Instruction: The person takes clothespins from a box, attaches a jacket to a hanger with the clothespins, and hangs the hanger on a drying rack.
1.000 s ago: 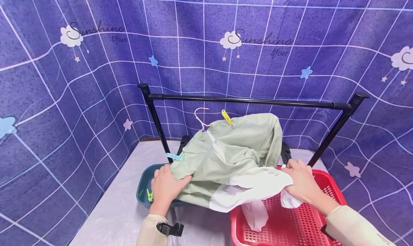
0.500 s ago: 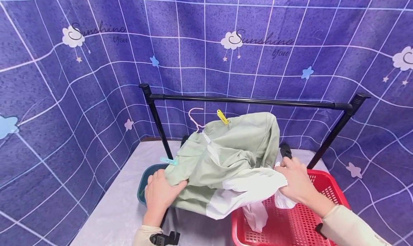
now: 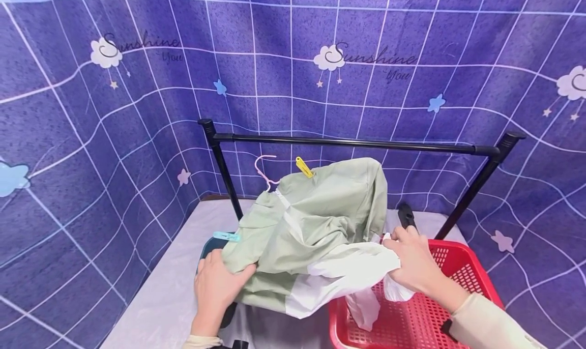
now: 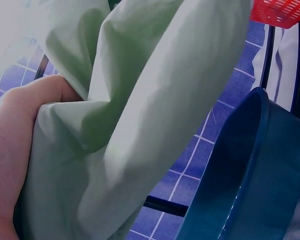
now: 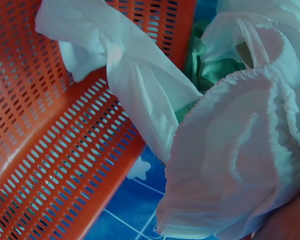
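Observation:
A pale green and white garment (image 3: 329,201) is stretched between my hands above the table. My left hand (image 3: 217,285) grips its green left side, thumb in front and the other fingers hidden behind the cloth. At its white end, my right hand (image 3: 414,262) holds the bunched fabric. A gathered, elastic-looking white edge (image 5: 217,95) shows in the right wrist view. From the garment's top sticks the hook of a pink hanger (image 3: 261,174); the rest is hidden inside. A yellow clothespin (image 3: 304,167) is clipped at the upper edge, a light blue clothespin (image 3: 226,236) at the left.
A black rail (image 3: 348,143) on two posts stands behind the garment. The red perforated basket (image 3: 485,283) is below my right hand, with white cloth (image 3: 363,308) hanging into it. A teal basin (image 4: 277,160) sits below the left hand, largely covered by the garment in the head view.
Both hands have moved left and slightly lower, carrying the garment, hanger and clothespins with them. The garment covers more of the teal basin. Both grips stay the same.

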